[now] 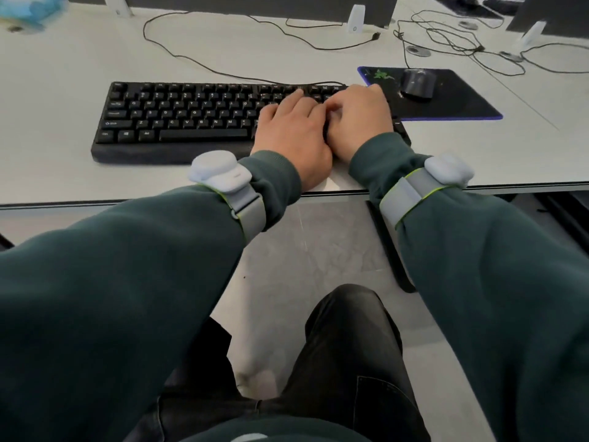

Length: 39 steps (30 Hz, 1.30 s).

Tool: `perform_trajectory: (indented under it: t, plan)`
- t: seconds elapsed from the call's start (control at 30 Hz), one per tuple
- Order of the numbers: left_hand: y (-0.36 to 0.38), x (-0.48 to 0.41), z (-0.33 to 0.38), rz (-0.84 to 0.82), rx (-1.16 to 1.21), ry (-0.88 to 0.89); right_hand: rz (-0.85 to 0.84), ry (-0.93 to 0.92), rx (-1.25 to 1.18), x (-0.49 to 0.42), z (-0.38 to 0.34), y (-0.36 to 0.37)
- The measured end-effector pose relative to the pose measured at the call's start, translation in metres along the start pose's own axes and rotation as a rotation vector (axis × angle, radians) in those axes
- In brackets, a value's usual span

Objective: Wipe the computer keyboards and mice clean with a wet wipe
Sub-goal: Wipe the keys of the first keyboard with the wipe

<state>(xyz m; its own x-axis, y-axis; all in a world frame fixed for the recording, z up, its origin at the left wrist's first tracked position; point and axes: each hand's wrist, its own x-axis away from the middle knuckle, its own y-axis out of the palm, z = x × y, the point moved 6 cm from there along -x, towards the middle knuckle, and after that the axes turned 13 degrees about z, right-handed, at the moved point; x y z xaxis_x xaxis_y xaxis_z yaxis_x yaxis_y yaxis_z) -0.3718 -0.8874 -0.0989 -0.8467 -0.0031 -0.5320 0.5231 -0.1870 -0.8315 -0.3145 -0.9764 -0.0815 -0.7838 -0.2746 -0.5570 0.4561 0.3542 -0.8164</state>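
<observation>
A black keyboard (178, 119) with a padded wrist rest lies on the white desk (63, 90). Both hands rest side by side on its right end. My left hand (291, 135) lies over the keys with its fingers stretched forward. Beside it, my right hand (360, 119) covers the keyboard's right edge with its fingers curled inward; what is under them is hidden. No wet wipe shows. A dark mouse (417, 84) sits apart from the hands on a black mouse pad (462, 100) to the right.
Black cables (223, 71) loop across the desk behind the keyboard. Monitor feet (355, 19) stand at the back. A blurred blue pack (28, 11) lies at the far left corner. A second mouse pad (462, 4) sits at the far right. The desk edge runs just below my wrists.
</observation>
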Motion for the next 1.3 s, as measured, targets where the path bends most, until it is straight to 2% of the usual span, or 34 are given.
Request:
perform_trajectory:
  t: [0.07,0.17,0.3,0.33,0.43,0.47,0.57,0.67,0.73,0.83,1.03,1.13,1.2,1.3]
  plan:
    - [0.003,0.001,-0.001,-0.016,0.040,0.003,0.017,0.015,0.126,-0.002,0.016,-0.003]
    - [0.005,0.003,0.001,-0.031,0.046,0.050,0.083,0.207,0.158,-0.008,0.051,-0.009]
    - [0.004,0.005,0.003,-0.025,0.006,0.082,0.069,-0.090,0.079,-0.004,0.029,0.005]
    - [0.003,0.004,0.002,-0.015,-0.008,0.085,0.088,-0.054,0.074,-0.005,0.034,0.001]
    - [0.002,0.004,0.003,-0.003,-0.029,0.113,0.160,0.211,0.074,-0.012,0.071,-0.007]
    - [0.003,0.006,0.005,-0.003,-0.042,0.129,0.171,0.219,0.070,-0.010,0.074,-0.007]
    - [0.002,0.006,0.005,0.011,-0.075,0.135,0.197,0.046,0.030,0.007,0.054,-0.004]
    - [0.000,0.007,0.003,0.047,-0.076,0.118,0.201,-0.026,-0.025,0.021,0.057,-0.015]
    - [-0.002,0.007,0.004,0.064,-0.070,0.109,0.171,0.030,0.044,0.007,0.072,-0.022]
    - [-0.004,0.008,0.004,0.060,-0.092,0.098,0.055,0.208,0.042,-0.022,0.087,-0.018]
    - [-0.011,0.008,0.001,0.170,-0.137,0.056,0.144,-0.054,-0.098,0.007,0.051,-0.013]
    - [-0.009,0.009,0.003,0.170,-0.121,0.066,0.178,0.094,-0.130,0.005,0.064,-0.017]
    - [-0.010,0.009,0.003,0.180,-0.116,0.078,0.138,0.235,-0.057,-0.014,0.074,-0.016]
    - [-0.010,0.010,0.002,0.176,-0.102,0.077,0.047,0.226,0.010,-0.043,0.057,-0.011]
